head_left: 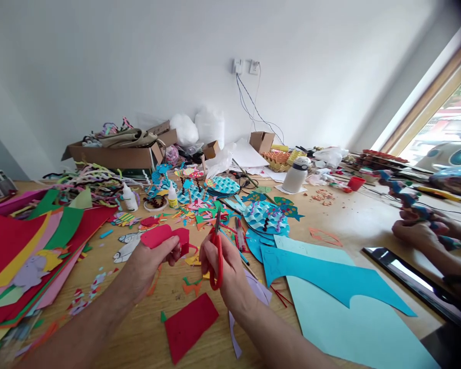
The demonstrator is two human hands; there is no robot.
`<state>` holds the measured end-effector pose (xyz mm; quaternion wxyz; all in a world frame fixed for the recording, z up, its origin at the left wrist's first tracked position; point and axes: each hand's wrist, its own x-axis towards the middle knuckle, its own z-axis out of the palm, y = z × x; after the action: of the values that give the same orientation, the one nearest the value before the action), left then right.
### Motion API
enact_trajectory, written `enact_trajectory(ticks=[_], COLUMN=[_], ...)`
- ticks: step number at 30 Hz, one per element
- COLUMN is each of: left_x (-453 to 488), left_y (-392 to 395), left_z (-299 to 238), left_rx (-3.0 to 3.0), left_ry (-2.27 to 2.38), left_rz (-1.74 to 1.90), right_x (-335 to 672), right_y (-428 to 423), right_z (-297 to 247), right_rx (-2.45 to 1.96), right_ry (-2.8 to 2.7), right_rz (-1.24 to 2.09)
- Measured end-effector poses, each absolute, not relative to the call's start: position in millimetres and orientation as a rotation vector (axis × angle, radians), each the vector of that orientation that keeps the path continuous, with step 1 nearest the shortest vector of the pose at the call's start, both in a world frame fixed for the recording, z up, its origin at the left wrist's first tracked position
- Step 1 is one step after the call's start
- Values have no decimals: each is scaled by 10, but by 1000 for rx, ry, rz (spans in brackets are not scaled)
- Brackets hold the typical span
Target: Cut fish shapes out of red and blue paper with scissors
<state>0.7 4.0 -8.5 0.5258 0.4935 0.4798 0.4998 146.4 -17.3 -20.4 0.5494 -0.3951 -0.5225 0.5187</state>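
Observation:
My left hand (159, 256) pinches a piece of red paper (156, 236) between thumb and fingers, above the middle of the table. Close by on the right, my right hand (228, 261) grips a pair of scissors (215, 256) by the red handles. Their dark blades point up and away, apart from the paper; whether they are spread is hard to make out. Below both hands lies another piece of red paper (191, 327), flat on the wood. Small paper scraps (192, 286) are scattered between my hands and beyond them.
Stacked coloured sheets (19, 256) cover the left side. Pale green (330, 318) and blue (311, 269) sheets lie right. Glue bottles (129, 197), wavy blue paper discs (267, 218) and a white bottle (296, 175) stand farther back. At the right, another person's hands (418, 236) hold something colourful beside a tablet (411, 282).

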Motion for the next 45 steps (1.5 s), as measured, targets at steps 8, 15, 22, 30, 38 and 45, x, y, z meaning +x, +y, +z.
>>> enact_trajectory(ticks=[8,15,22,30,38,45], left_x=[-86,-40,-10,49,60,59], left_y=[110,71,45,1,1,-5], left_z=[-15,23,12,16,-1,7], left_rx=[1167,1087,1027,976,996,968], left_ry=[1111,1084,1011,1007,988,970], left_rz=[1368,1382,1362,1356,1365,1366], right_x=[1340,1331,1344,1352,1348,1350], right_y=[-265,-226,-221,-219,-214,-207], right_z=[-291,-352,-362,-375,-388,-399], right_rx=[-989,-998,-970,-943,-929,-931], right_ry=[-1499,-1453,-1430,-1420,-1419,-1426], right_rz=[1637,1712,1712,1701,1701,1694])
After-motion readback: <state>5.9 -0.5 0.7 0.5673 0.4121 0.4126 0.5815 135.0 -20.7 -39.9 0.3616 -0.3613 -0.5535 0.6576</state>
